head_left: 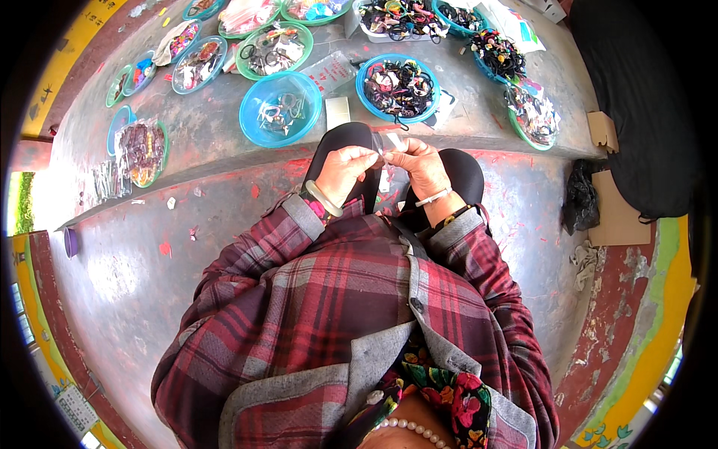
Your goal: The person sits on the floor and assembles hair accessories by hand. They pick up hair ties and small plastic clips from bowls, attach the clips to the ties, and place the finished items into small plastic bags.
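Over knees, L hand & R hand pinched fingers nearly closed: R on white strip, L's hold unclear; fiddly step, next prob. needed steadiness.

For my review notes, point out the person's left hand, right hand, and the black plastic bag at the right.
Left hand [342, 173]: head view, on the back of the hand.
Right hand [426, 170]: head view, on the back of the hand.
Black plastic bag [580, 197]: head view, on its crumpled side.
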`<state>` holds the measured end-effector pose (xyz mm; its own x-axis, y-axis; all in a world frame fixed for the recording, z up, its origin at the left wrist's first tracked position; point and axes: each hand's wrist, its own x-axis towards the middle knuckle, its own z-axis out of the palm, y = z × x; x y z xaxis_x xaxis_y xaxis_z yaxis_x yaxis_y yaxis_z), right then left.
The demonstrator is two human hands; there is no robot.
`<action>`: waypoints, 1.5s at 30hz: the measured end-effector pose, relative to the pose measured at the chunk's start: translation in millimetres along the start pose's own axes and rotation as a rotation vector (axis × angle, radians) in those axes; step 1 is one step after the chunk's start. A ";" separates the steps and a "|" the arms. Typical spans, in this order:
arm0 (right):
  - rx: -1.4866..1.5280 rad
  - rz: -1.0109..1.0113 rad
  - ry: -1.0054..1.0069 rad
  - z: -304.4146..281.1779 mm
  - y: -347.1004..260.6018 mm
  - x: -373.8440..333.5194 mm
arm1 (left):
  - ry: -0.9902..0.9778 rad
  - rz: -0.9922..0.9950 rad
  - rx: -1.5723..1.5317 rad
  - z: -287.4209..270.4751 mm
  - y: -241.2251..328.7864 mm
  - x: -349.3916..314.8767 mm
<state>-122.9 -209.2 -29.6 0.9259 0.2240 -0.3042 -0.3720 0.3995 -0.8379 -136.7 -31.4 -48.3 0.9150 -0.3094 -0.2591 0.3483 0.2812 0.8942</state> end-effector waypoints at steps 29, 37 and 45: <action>-0.639 -0.267 -0.041 10.5 8.1 -6.2 | 0.064 -0.022 -0.145 5.3 -3.7 0.6; -0.261 -0.034 -0.079 5.3 -7.5 -6.9 | -0.168 -0.006 -0.088 -4.5 11.5 -2.8; -0.251 -0.081 0.026 -2.6 5.7 -1.4 | -0.056 -0.101 -0.041 7.5 18.8 -9.1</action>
<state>-126.1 -209.6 -35.1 0.9547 0.1757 -0.2403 -0.2713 0.1817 -0.9452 -140.0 -30.1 -26.4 0.8625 -0.3877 -0.3251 0.4470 0.2827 0.8487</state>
